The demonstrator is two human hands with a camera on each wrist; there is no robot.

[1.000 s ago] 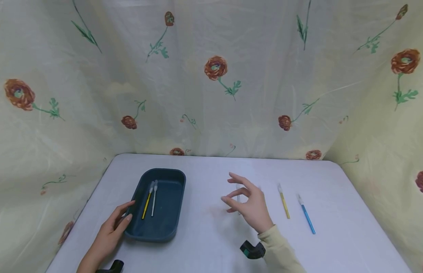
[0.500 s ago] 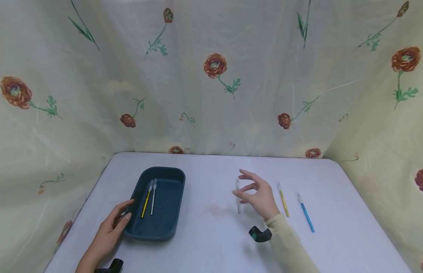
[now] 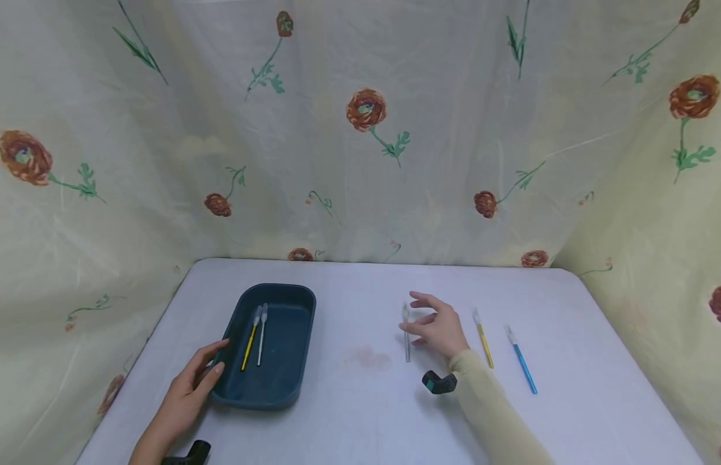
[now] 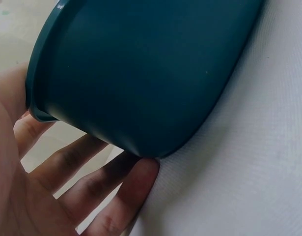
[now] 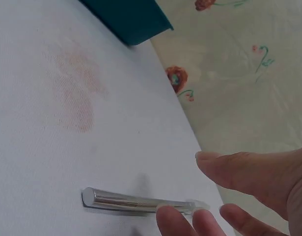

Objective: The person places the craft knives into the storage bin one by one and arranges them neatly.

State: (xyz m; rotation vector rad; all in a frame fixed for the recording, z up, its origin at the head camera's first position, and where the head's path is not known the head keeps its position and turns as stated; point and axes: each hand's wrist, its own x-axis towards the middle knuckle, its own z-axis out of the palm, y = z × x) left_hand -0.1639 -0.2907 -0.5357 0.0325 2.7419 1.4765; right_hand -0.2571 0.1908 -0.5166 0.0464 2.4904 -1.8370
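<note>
My left hand (image 3: 183, 391) lies against the near left side of a dark teal tray (image 3: 291, 387). Its splayed fingers (image 4: 99, 189) touch the tray's outer wall, and the thumb tip is hidden at the rim. Two capped craft knives, one yellow (image 3: 249, 349) and one silver (image 3: 261, 345), lie inside. Over the table's middle, my right hand (image 3: 438, 332) hovers at another silver craft knife (image 5: 123, 200) with a clear cap, which lies flat. Thumb and fingertips stand on opposite sides of it, with a gap at the thumb; the fingertips cover part of the cap.
Right of my right hand lie a yellow craft knife (image 3: 483, 342) and a blue craft knife (image 3: 524, 368), both with clear caps. A white cloth covers the table (image 3: 360, 413), with a faint pinkish stain. Flowered curtains (image 3: 360, 194) enclose the back and sides.
My right hand has moved right and slightly away from me, down to the silver craft knife. The left hand and tray have stayed put.
</note>
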